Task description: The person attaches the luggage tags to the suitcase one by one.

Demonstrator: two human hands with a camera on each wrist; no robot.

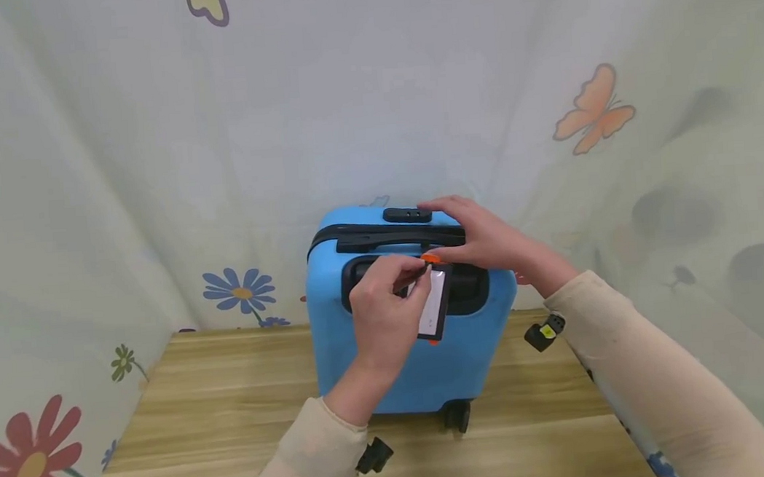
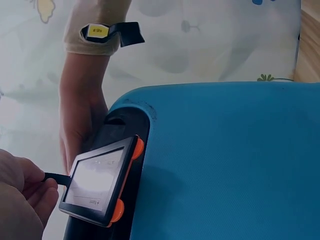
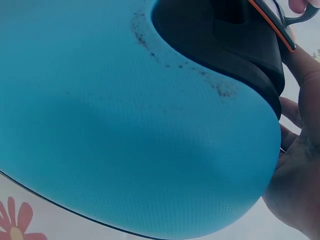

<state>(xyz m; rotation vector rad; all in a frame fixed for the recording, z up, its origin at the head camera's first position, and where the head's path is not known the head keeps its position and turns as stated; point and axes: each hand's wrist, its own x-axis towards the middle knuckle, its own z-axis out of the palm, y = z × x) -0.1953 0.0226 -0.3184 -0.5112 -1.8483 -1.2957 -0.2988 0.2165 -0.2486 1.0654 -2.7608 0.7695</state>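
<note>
A light blue suitcase stands upright, with a black handle along its top edge. A luggage tag with a black frame, a white card and orange parts hangs in front of its black recess. My left hand pinches the tag's thin black strap between thumb and fingertips. My right hand lies over the suitcase's top right, fingers stretched toward the combination lock. Its thumb reaches to the orange piece at the tag's upper end.
The suitcase stands on a wood-grain table, a black wheel showing at its lower front. Behind and at both sides hangs a pale curtain printed with flowers and butterflies. Small black devices are strapped to the wrists.
</note>
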